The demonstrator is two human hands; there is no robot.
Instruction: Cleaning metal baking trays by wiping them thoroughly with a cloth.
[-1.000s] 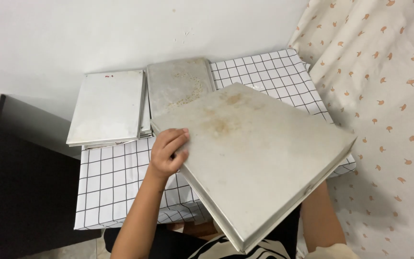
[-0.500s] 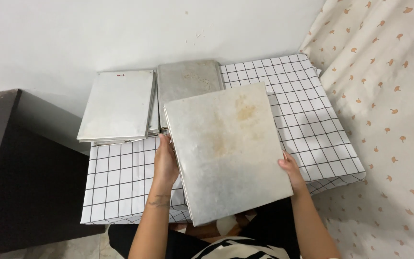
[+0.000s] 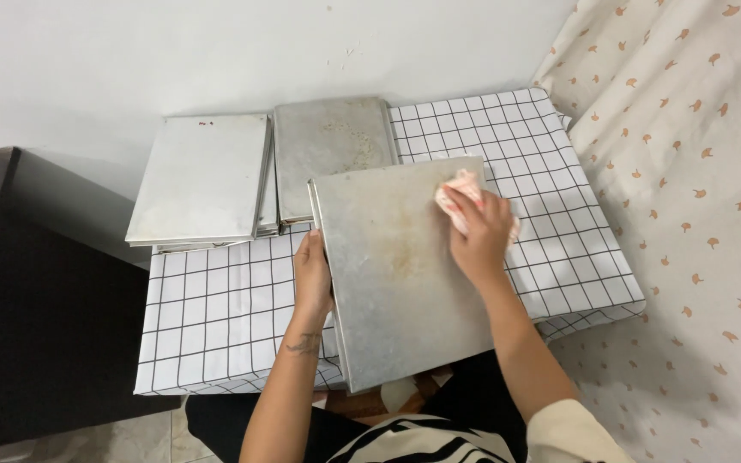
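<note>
Head view, looking down on a low table under a grid-patterned cloth. Compared with half a second earlier, the stained metal baking tray has gone from being gripped at both side edges to lying flat across the near half of the table, its near edge overhanging toward the person's lap. The right hand has left the tray's right edge and now sits on top of the tray at about 1 o'clock from its centre, with a crumpled pink-and-white cloth beneath it. This suggests the work has passed from positioning the tray to wiping its surface; brownish marks remain near the tray's middle, at about 7 o'clock from the right hand.

Left hand: fingers closed narrowly over the tray's left edge at 9 o'clock, thumb side on the tray's face, steadying it.

Right hand: palm down, fingers bunched over the cloth and pressing it onto the metal; the cloth shows only at the fingertips' far side.

At 11 o'clock from the held tray lies a second tarnished tray, partly overlapped by the held tray's far corner. At 10 o'clock is a stack of cleaner-looking light trays, just beside the tarnished one. A patterned fabric fills the right side; a dark surface lies at left.
</note>
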